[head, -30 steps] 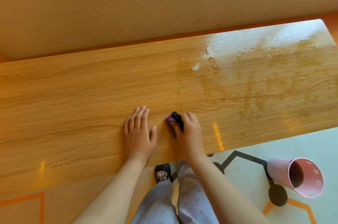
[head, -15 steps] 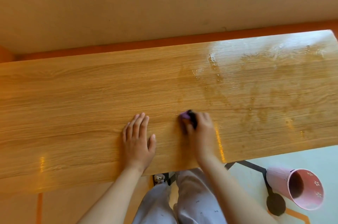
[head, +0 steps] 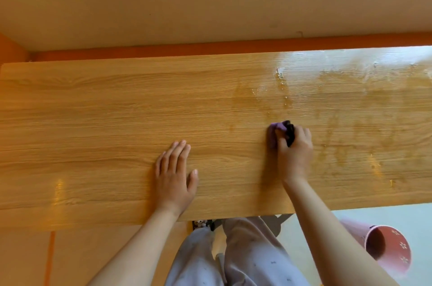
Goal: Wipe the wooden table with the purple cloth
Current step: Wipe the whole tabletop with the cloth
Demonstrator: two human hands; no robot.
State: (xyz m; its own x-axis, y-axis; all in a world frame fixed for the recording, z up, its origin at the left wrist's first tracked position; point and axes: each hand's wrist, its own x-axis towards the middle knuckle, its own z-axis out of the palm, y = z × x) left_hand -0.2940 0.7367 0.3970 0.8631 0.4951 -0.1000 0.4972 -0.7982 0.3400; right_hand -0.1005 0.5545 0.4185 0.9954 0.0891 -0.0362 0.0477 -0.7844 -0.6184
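- right hand (head: pixel 295 152) is fisted tight round the bunched purple cloth (head: pixel 275 134), pressing it on the long light-wood table (head: pixel 98 122) right at the wet streaks' (head: pixel 350 108) edge
- left hand (head: pixel 174 177) lies flat, palm down, fingers together, thumb out, holding nothing, nr the front edge

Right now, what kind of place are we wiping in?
Probably a home or playroom. A long wooden table stands against a plain beige wall with an orange skirting, and a pink flowered bucket lies tipped on the patterned floor.
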